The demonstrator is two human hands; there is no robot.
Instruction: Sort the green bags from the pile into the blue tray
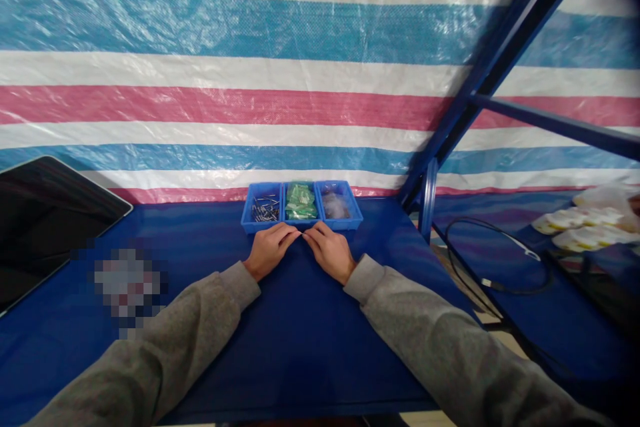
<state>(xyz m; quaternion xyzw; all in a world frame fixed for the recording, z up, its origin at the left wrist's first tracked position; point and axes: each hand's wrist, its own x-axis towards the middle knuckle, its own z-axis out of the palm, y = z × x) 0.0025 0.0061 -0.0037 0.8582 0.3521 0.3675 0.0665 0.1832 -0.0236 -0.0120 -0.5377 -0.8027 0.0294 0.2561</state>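
Observation:
My left hand (273, 248) and my right hand (330, 250) meet fingertip to fingertip just in front of three blue bins. Both are closed in a pinch, and a tiny thin item shows between them, too small to name. Behind my left hand, the left bin (246, 219) holds several dark and silvery metal pins or screws (266, 209). Green plastic packets (301, 200) fill the middle bin (301, 221). In the right bin (356, 215), behind my right hand, lie clear plastic bags (336, 205) whose contents I cannot make out.
A dark flat screen (45, 220) lies at the left on the blue table (300, 347), near a blurred-out patch (130, 280). Blue metal framing (450, 127) rises at the right. Beyond it, a looped black cable (500, 290) and white-and-yellow items (585, 223) rest on another blue table.

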